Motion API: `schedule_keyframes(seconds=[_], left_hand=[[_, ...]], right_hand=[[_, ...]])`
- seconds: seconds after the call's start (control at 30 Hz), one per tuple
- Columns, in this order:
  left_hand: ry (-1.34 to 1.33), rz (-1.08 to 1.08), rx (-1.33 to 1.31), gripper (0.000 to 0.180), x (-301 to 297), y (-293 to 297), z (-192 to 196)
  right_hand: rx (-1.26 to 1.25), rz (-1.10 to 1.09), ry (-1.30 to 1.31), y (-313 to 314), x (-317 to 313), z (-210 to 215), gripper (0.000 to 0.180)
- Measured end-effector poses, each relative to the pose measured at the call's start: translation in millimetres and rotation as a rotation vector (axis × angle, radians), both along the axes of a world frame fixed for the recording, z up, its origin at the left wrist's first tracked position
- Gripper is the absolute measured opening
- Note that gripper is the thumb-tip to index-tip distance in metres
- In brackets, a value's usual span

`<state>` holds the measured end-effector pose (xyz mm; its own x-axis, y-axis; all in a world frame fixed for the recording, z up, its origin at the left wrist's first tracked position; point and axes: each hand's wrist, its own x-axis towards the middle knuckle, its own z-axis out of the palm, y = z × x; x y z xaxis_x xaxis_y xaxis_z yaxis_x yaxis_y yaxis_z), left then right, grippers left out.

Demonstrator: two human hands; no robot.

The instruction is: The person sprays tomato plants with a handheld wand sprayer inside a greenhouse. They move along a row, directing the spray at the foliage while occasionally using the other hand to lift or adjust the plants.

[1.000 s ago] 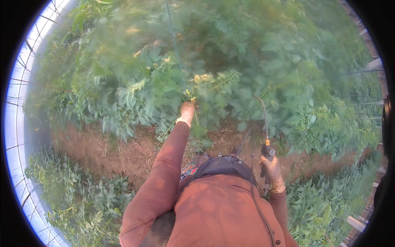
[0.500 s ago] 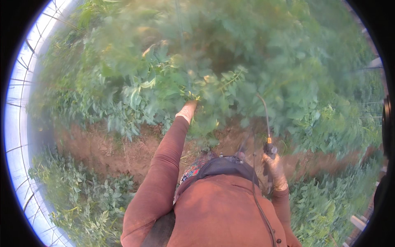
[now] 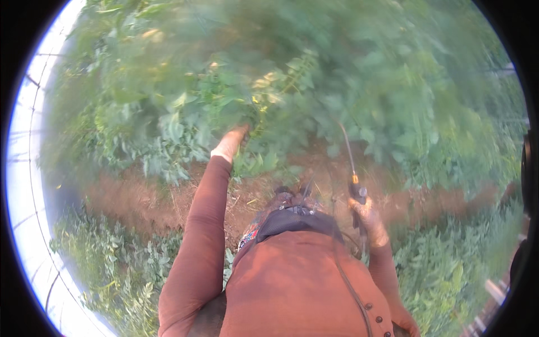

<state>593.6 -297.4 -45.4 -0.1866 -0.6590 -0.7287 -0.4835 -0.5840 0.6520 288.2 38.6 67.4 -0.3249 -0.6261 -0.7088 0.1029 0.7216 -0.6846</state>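
Observation:
My left arm reaches forward into the leafy green plants (image 3: pixel 185 121). My left hand (image 3: pixel 231 141) is at a stem with yellowish leaves (image 3: pixel 264 92); its fingertips are blurred and partly lost in the foliage. On the right, my right hand (image 3: pixel 370 216) is closed round the dark handle of a spray wand (image 3: pixel 349 151). The wand has an orange collar and a thin, bent metal tube. Its tip points forward, close to the leaves. A thin dark hose (image 3: pixel 351 286) runs down across the front of my reddish-brown shirt.
A strip of brown soil (image 3: pixel 137 194) crosses between the dense plants ahead and a lower row (image 3: pixel 132 264) beside me. A pale ribbed greenhouse wall (image 3: pixel 25 163) curves along the left. A dark pouch (image 3: pixel 297 220) sits at my waist. Motion blurs much foliage.
My left hand has shifted left and slightly farther forward among the leaves. My right hand and the spray wand have moved a little left and forward. The whole view has shifted somewhat.

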Motion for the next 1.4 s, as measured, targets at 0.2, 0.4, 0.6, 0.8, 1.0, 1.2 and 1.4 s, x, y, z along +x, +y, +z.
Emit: schedule_keyframes(seconds=[0.2,0.4,0.6,0.8,1.0,1.2,1.4], left_hand=[[0.117,0.015,-0.164,0.048,87.4,64.8,46.6],[-0.574,-0.164,-0.111,0.063,221.6,119.0,-14.4],[-0.554,-0.201,-0.509,0.049,264.6,87.6,-30.3],[-0.126,-0.13,-0.873,0.036,251.7,15.9,70.9],[0.122,-0.026,-1.018,0.025,276.0,-26.7,137.1],[0.198,-0.037,-0.993,0.023,277.1,-36.1,141.5],[0.172,-0.045,-0.743,0.024,258.8,-20.9,135.1]], right_hand=[[-0.009,0.057,-0.002,-11.6,-9.0,-4.2,0.031],[0.002,0.285,-0.003,-26.5,13.3,33.9,0.04],[0.015,0.38,-0.014,-59.6,91.4,42.4,0.043],[-0.022,0.265,-0.058,-111.0,207.3,65.6,0.047],[-0.121,0.201,0.007,-140.5,288.6,102.0,0.042],[-0.11,0.111,0.056,-140.9,306.6,105.4,0.033],[-0.132,0.101,0.078,-129.1,302.9,73.1,0.037]])
